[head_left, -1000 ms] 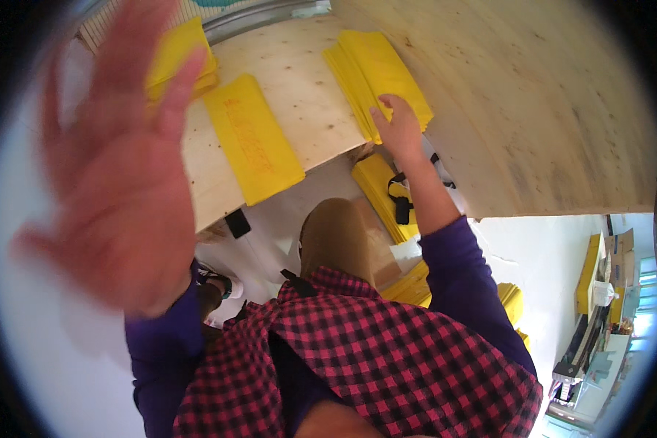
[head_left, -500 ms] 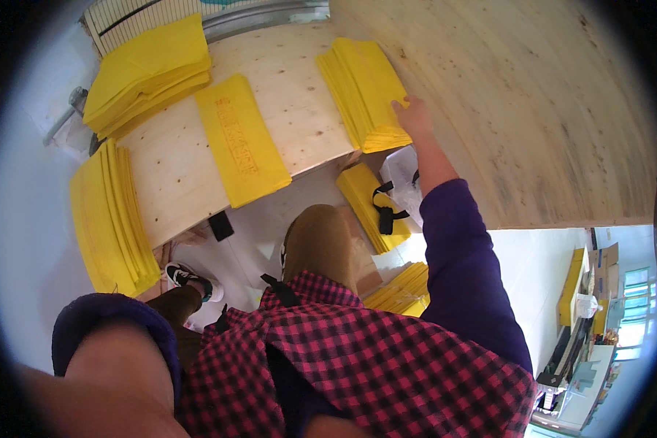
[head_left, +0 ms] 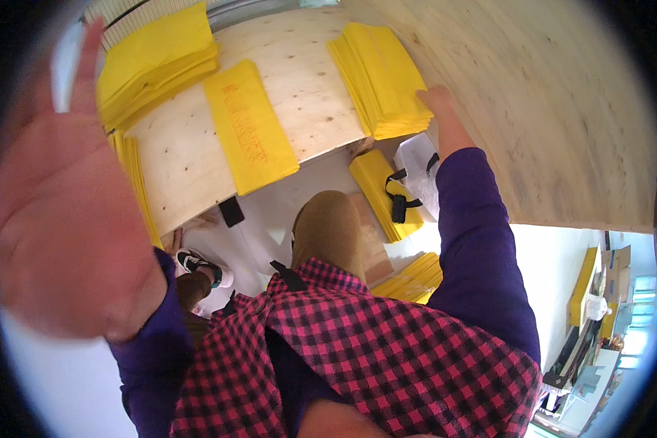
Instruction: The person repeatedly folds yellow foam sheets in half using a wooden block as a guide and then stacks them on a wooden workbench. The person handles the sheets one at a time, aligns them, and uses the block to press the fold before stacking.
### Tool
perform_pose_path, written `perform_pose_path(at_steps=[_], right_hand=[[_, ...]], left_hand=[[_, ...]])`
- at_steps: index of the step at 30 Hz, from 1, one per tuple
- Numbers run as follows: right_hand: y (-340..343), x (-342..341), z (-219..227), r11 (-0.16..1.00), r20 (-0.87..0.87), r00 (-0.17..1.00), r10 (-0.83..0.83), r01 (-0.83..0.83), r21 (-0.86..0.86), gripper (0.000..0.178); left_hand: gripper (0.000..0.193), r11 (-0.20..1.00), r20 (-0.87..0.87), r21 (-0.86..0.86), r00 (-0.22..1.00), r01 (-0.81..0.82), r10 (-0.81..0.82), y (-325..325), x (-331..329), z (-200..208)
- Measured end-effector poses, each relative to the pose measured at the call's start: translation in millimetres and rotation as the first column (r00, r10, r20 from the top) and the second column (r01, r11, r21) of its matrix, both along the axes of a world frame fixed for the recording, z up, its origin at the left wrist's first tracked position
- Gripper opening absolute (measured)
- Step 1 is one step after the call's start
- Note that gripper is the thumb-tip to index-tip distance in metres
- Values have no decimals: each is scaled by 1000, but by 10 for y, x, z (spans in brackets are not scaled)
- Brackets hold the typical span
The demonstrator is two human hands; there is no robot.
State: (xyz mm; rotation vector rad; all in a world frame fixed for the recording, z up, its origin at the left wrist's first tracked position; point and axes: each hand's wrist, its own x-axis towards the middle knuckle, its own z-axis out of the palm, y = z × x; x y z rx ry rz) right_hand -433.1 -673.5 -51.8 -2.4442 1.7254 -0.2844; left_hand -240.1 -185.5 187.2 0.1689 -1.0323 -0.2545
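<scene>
My left hand (head_left: 73, 212) is raised close to the camera at the left, large and blurred, its fingers apart and nothing in it. Out at the far right, my right hand (head_left: 438, 101) has its closed fingers at the right edge of a stack of folded yellow sheets (head_left: 379, 80); its fingertips are partly hidden. That stack lies on a pale wooden board (head_left: 306, 95). Nearer the middle of the board lies a flat yellow piece with red print (head_left: 248, 128), its near end over the edge. A larger yellow stack (head_left: 157, 62) sits at the far left.
Another yellow stack (head_left: 131, 164) at the board's left end is mostly hidden behind my left hand. A tall wooden panel (head_left: 547, 124) stands at the right. Below the board are a yellow bundle (head_left: 376, 190), a black strap (head_left: 399, 208) and more yellow sheets (head_left: 416, 281).
My left hand has come up into view at the left, covering much of the left-end stack. The right hand stays at its stack's edge. The whole view has shifted slightly.
</scene>
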Motion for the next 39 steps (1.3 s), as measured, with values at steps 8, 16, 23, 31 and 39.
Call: perform_pose_path(at_steps=[8, 16, 23, 31, 39], right_hand=[[-36, -27, 62, 985, 165, 986, 5, -33, 168, 40], [89, -103, 142, 732, 668, 624, -407, -215, 647, 21], [102, -111, 197, 469, 632, 412, -656, -434, 769, 16], [778, -53, 243, 547, 727, 258, -636, -515, 660, 12], [1690, 159, -99, 730, 880, 287, -378, -492, 474, 30]], left_hand=[[55, 637, -278, 768, 928, 61, 247, -610, 93, -883], [49, 443, -276, 870, 958, 216, 75, -926, 75, -1450], [43, 307, -321, 889, 940, 340, -112, -1351, 35, -1844], [51, 54, -628, 765, 763, 641, -154, -2089, -125, -2059], [45, 163, -745, 585, 605, 795, -281, -2402, 125, -2450]])
